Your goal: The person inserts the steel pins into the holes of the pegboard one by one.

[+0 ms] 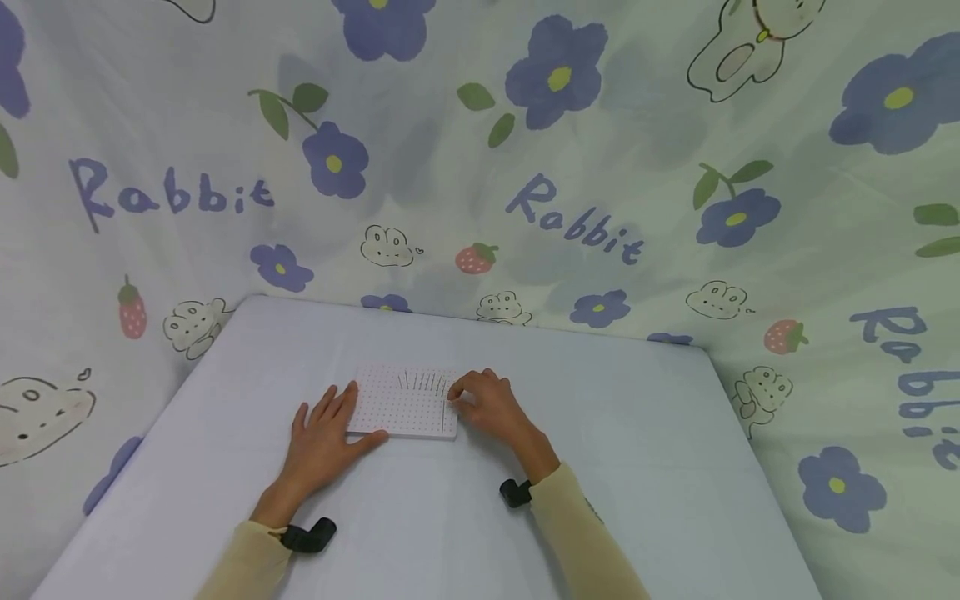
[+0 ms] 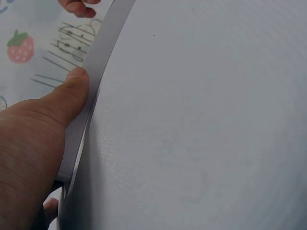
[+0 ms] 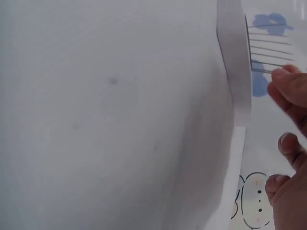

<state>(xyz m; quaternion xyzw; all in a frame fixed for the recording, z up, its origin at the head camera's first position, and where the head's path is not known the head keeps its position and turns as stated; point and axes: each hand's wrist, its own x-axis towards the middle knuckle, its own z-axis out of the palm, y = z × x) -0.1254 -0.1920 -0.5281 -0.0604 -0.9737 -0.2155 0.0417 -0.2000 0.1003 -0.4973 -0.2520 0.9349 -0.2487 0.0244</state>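
A flat white pegboard (image 1: 397, 417) dotted with small holes lies on the table. Several thin metal pins (image 1: 423, 382) stand in a row towards its far right part. My left hand (image 1: 324, 446) rests spread at the board's left side, its fingers fairly straight along the edge and its thumb on the front edge. At the right end of the row, my right hand (image 1: 491, 406) pinches the top of a thin pin (image 3: 261, 71) between thumb and index finger. In the right wrist view its other fingers are loosely bent, away from the board.
The white table (image 1: 630, 417) extends around the board on every side. Behind it hangs a patterned cloth (image 1: 420, 167) with flowers, rabbits and lettering. A black wrist device (image 1: 309, 536) sits on the left wrist, another black device (image 1: 515, 493) on the right.
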